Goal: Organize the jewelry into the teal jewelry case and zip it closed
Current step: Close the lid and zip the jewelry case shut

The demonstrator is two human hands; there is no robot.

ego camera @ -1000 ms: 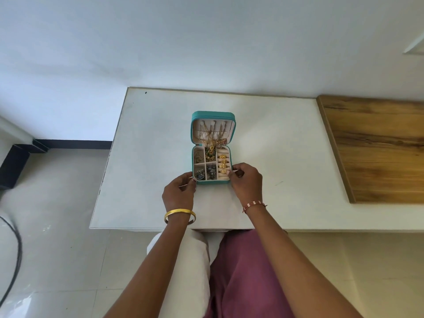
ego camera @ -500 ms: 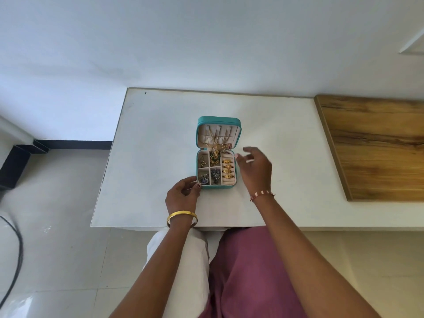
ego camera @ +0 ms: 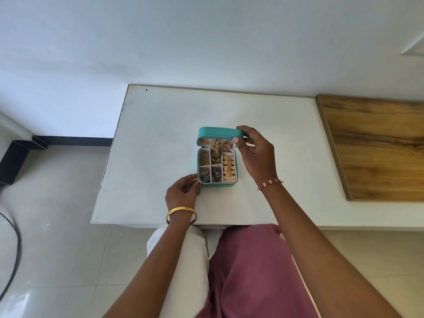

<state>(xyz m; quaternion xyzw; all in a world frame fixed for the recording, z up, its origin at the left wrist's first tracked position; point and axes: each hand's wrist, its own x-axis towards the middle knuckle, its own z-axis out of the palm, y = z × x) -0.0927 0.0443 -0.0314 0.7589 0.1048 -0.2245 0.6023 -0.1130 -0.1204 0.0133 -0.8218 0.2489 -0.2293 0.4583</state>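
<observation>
The teal jewelry case (ego camera: 217, 185) stands on the white table (ego camera: 160, 138), its lid (ego camera: 218, 132) tilted partly down over the tray. Gold rings (ego camera: 228, 166) sit in the right-hand slot. Dark earrings (ego camera: 210, 176) fill the front compartments, and necklaces (ego camera: 218, 148) hang from the lid's inside. My right hand (ego camera: 254, 154) pinches the lid's right corner, thumb under the rim and fingers on top. My left hand (ego camera: 183, 192) touches the case's front-left corner with curled fingers.
A wooden board (ego camera: 378, 148) covers the table's right part. Beneath the near table edge I see my lap in maroon and white cloth (ego camera: 241, 271). A black cable (ego camera: 13, 249) lies on the tiled floor at left.
My right hand left the case's front-right corner, rose along its right side and took hold of the lid. The lid has tipped forward from upright. My left hand stayed at the front-left corner.
</observation>
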